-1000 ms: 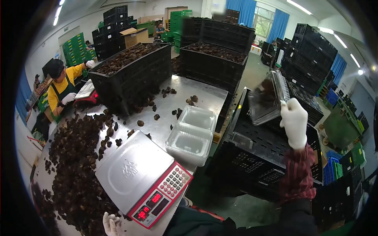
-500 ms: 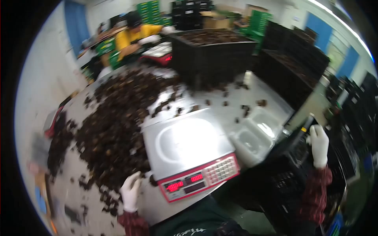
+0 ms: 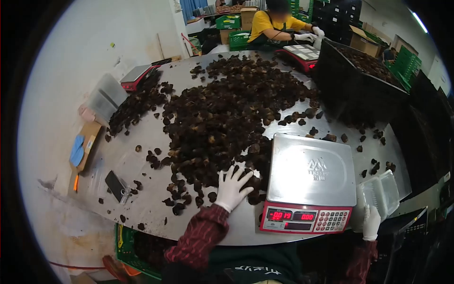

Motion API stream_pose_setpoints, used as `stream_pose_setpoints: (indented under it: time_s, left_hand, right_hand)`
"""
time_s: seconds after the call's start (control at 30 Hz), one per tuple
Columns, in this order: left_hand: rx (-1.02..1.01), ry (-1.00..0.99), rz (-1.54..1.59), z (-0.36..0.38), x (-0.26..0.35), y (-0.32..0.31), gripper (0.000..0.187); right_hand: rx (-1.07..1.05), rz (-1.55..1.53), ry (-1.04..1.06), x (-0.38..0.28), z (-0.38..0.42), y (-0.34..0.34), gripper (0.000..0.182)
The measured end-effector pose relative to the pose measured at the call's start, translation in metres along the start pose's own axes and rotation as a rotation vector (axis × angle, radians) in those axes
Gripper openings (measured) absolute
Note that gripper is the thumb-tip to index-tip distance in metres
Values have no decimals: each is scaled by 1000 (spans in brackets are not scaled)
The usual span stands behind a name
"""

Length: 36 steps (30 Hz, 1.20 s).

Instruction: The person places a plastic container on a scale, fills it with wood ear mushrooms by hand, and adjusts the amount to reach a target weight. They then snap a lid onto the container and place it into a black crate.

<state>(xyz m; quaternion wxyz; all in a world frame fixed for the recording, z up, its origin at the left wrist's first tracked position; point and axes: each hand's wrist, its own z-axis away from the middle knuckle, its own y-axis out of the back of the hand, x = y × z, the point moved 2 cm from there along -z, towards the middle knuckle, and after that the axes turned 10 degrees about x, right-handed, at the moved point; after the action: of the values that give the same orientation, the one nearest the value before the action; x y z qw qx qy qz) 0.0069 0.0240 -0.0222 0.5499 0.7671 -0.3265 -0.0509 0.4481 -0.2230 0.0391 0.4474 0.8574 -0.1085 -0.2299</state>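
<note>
My left hand (image 3: 231, 189), in a white glove, lies with fingers spread at the near edge of a large heap of dark brown lumpy pieces (image 3: 213, 118). Their kind is not clear. My right hand (image 3: 371, 222), also gloved, closes on the near edge of a clear plastic tray (image 3: 388, 187) at the table's right side. Between my hands stands a digital scale (image 3: 309, 175) with a bare steel plate and red lit digits.
Across the steel table (image 3: 127, 175), a person in a yellow shirt (image 3: 265, 26) works at another scale (image 3: 302, 53). A big black bin (image 3: 364, 80) stands back right. Left are a third scale (image 3: 137, 75), clear trays (image 3: 106, 97) and a phone-like dark object (image 3: 115, 186).
The view has swung left and steadied. My left hand has moved onto the heap's edge and spread its fingers. My right hand has come from above the black crates to the clear tray.
</note>
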Motion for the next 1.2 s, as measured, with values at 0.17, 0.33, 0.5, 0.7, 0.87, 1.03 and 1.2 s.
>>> stream_pose_setpoints:
  time_s: [0.17,0.33,0.5,0.7,0.87,1.03,1.2]
  left_hand:
    - [-53,95,-3,41,9,37,59]
    - [54,66,7,27,-22,69,59]
    - [145,291,-168,-35,-93,69,60]
    - [85,116,90,-4,-76,46,38]
    - [121,125,45,54,-22,69,34]
    - [120,96,7,89,-8,72,34]
    - [185,98,-10,82,4,74,43]
  right_hand:
    - [-3,-17,-13,5,2,-3,33]
    - [-26,-129,-150,5,2,-6,29]
    - [-54,-65,-144,-4,-2,1,31]
    - [-44,-106,-169,-4,0,3,29]
    - [-61,-119,-183,-4,-1,5,26]
    - [6,-171,-116,-11,-2,9,24]
    - [-72,60,139,2,1,11,19]
